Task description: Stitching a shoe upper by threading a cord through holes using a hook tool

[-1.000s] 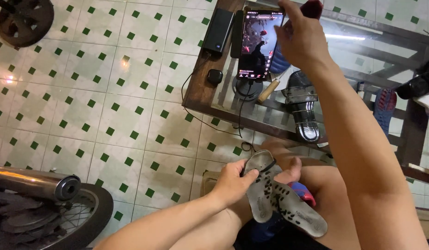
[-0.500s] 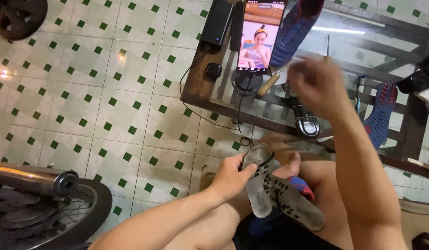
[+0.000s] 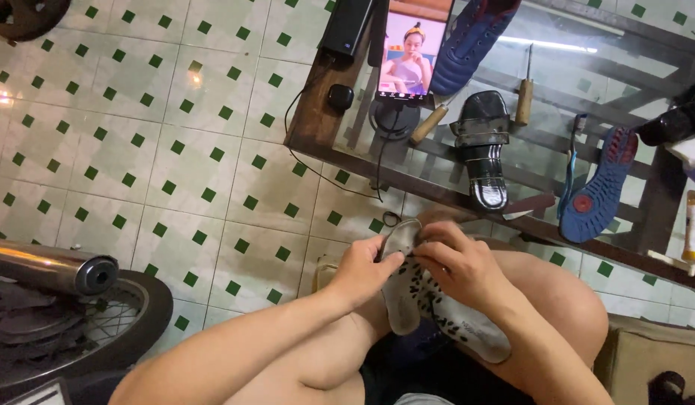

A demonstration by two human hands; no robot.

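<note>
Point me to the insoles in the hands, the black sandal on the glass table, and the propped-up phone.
insoles (image 3: pixel 407 300), head view, on the perforated grey face of the nearer one.
black sandal (image 3: pixel 482 150), head view, on its strap area.
phone (image 3: pixel 412 52), head view, on the lit screen.

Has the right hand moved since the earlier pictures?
Yes. The right hand has come down from the phone on the glass table to the grey insoles, beside the left hand.

A home shoe-repair corner: green-diamond tiled floor (image 3: pixel 175 150), glass worktop (image 3: pixel 588 97) strewn with wooden-handled awls (image 3: pixel 523 94), a black sandal (image 3: pixel 482 146) and a blue shoe sole (image 3: pixel 599 187).
</note>
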